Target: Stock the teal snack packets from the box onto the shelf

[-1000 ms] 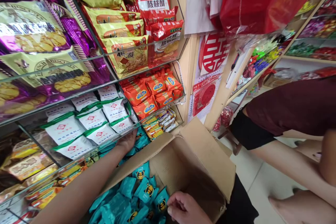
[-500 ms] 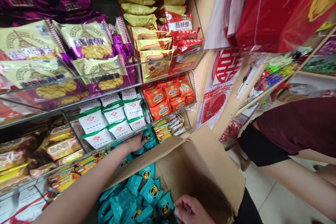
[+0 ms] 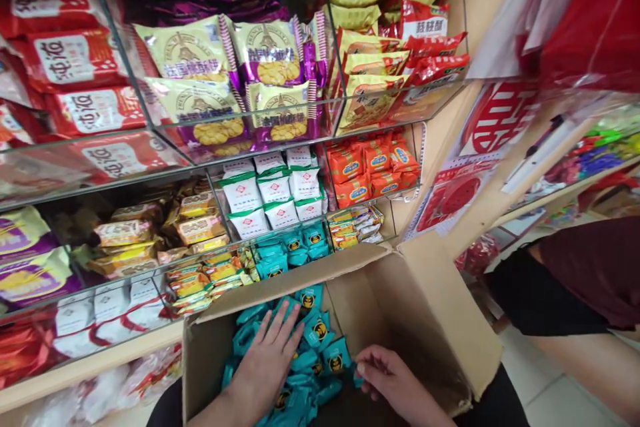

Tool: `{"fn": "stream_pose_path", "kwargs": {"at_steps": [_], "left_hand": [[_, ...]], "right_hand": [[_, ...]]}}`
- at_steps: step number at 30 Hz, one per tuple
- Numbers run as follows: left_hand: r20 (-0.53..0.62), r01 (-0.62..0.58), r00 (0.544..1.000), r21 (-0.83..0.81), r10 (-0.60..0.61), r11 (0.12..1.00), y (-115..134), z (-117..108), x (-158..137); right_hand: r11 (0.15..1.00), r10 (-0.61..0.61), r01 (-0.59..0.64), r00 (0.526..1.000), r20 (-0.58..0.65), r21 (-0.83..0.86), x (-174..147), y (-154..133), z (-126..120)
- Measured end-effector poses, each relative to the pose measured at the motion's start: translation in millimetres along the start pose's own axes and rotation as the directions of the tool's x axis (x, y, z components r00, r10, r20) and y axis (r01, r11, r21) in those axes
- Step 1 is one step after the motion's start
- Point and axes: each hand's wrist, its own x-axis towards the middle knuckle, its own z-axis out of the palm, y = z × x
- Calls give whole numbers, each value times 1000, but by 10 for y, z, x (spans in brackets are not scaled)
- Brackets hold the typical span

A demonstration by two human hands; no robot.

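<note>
In the head view, an open cardboard box [image 3: 425, 320] holds a heap of small teal snack packets [image 3: 300, 400] with dark round logos. My left hand [image 3: 270, 353] lies palm down over the packets, fingers stretched out. At the right of the heap, my right hand [image 3: 393, 377] has thumb and fingers pinched together, with a bit of a teal packet [image 3: 358, 375] showing at the fingertips. Beyond the box's back flap, more teal packets [image 3: 273, 267] sit in a low shelf compartment, beside small orange and yellow packets [image 3: 187, 280].
Glass-fronted shelves [image 3: 280, 140] with bagged biscuits rise just behind the box. White-and-green packets [image 3: 277, 187] and orange-red packets [image 3: 373, 163] fill the compartments above. Red bags [image 3: 595, 33] hang at upper right. Another person's leg [image 3: 585, 373] is close on the right.
My left hand has come back from the teal packets on the shelf to those in the box. My right hand stays low at the heap's right side. The view has swung left.
</note>
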Motion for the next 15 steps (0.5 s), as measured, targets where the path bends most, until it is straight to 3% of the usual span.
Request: {"fn": "stream_pose_path", "kwargs": {"at_steps": [2, 4, 11, 15], "left_hand": [[144, 200, 969, 36, -203, 979, 6, 89, 49], [217, 313, 923, 54, -317, 948, -10, 92, 96], [218, 313, 933, -88, -288, 946, -140, -58, 118], [156, 397, 917, -268, -367, 878, -218, -181, 104]], "right_hand": [[1000, 13, -13, 1000, -11, 10, -6, -8, 0], [1000, 16, -16, 1000, -23, 14, -16, -13, 1], [999, 9, -7, 999, -53, 35, -42, 10, 5], [999, -31, 29, 997, -68, -41, -21, -31, 31]]}}
